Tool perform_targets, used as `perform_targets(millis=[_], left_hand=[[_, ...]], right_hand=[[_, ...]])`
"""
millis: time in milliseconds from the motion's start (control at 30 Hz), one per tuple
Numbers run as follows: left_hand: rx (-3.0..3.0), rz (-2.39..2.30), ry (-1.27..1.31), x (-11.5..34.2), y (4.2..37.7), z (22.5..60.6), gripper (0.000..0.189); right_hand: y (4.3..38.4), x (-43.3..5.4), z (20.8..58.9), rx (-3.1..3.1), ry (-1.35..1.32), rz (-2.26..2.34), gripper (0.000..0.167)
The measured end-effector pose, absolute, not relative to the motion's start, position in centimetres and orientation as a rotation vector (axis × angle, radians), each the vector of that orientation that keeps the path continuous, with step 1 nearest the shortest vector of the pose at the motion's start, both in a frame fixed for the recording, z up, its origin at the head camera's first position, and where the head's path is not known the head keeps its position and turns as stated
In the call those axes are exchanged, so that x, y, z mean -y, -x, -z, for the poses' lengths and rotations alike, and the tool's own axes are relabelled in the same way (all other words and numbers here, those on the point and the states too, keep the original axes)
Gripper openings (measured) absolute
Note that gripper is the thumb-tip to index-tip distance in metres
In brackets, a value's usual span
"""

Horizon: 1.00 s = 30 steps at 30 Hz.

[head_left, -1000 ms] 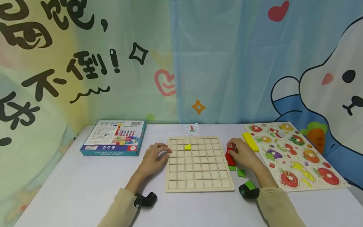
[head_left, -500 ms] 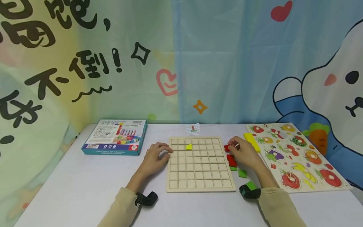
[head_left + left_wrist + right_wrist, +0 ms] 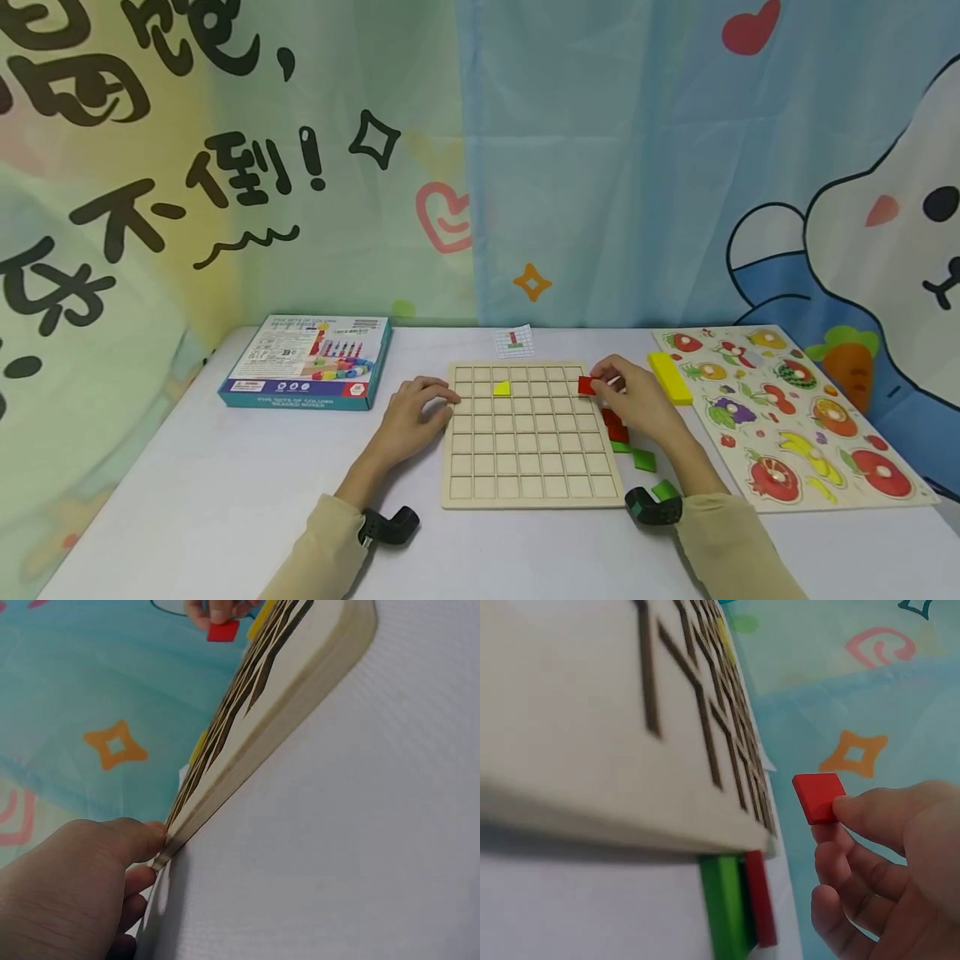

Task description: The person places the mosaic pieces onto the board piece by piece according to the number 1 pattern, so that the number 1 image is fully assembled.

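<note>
Red tile (image 3: 586,386) is pinched by its edge between the right hand's (image 3: 634,398) thumb and fingers, raised near the right side of the gridded board (image 3: 525,443); this grip probably leaves most of its face free; the left hand (image 3: 409,419) pinches the board's left edge, thumb uppermost, seemingly to steady it; green tiles (image 3: 644,460) lie just beside the board's right edge, presumably for easy reach; both forearms stretch forward, angled inward; the right hand's lower fingers curl loosely.
</note>
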State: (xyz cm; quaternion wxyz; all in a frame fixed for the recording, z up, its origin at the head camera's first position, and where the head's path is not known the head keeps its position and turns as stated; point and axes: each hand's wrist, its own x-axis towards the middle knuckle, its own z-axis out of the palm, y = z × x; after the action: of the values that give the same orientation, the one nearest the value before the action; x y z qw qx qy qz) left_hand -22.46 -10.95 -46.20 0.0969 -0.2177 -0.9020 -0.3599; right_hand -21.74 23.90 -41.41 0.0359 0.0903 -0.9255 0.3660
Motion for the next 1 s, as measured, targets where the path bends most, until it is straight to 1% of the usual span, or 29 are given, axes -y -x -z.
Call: perform_targets(millis=[633,1000], left_hand=[[2.645,1.059,0.659,10.9,22.5,46.0,0.015],[2.643,1.047,0.674,10.9,22.5,46.2,0.015]], right_hand=[[22.4,-21.4,40.9,2.818,-0.452,-1.3,0.017],[23.2,-19.6,41.4,2.859,-0.431,-1.317,0.016]])
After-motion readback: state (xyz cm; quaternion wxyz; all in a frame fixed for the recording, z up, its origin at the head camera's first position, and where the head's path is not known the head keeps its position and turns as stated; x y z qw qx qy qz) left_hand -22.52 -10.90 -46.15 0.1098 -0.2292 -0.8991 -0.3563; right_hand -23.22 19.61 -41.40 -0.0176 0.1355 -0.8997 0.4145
